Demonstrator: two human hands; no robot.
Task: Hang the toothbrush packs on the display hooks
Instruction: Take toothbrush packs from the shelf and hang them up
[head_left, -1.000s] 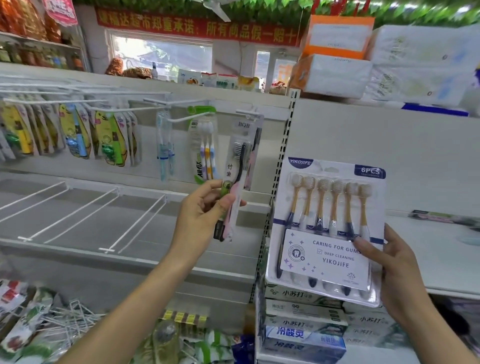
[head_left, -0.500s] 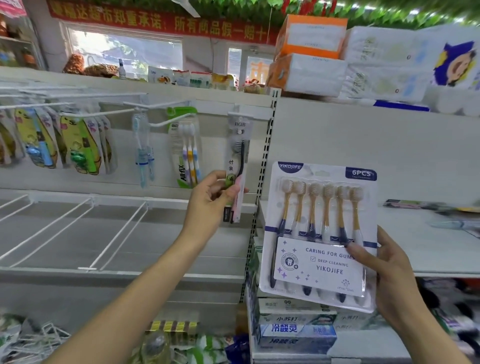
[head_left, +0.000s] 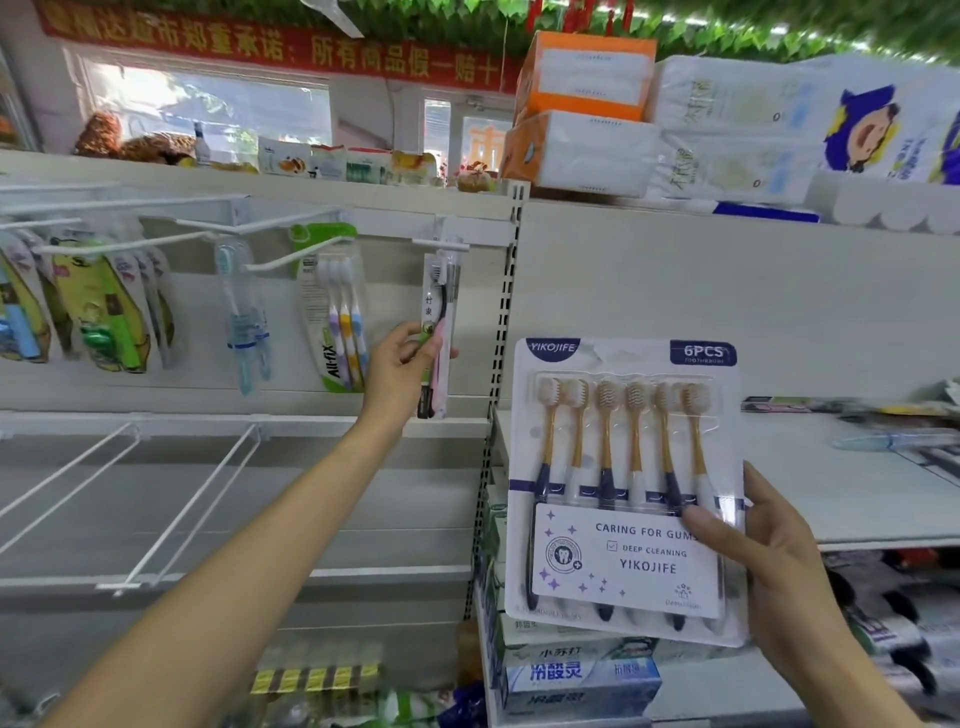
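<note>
White shop shelving w/ hooks (head_left: 291, 260): we're pinching the slim toothbrush pack (head_left: 437, 332) w/ left hand (head_left: 400, 364) at its hook (head_left: 441, 241); right hand (head_left: 769, 566) is gripping the 6-pc pack (head_left: 623, 488) lower right.

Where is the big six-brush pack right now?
In the head view, the six-brush pack is right of centre, held by the right hand before the shelf upright, above stacked toothpaste boxes.

A pale grey metal shelving unit (head_left: 727, 291) fills the shop, under a red banner with yellow characters (head_left: 270, 49) (partly blurred), bright windows (head_left: 208, 111) and green leaf garlands (head_left: 727, 21).
</note>
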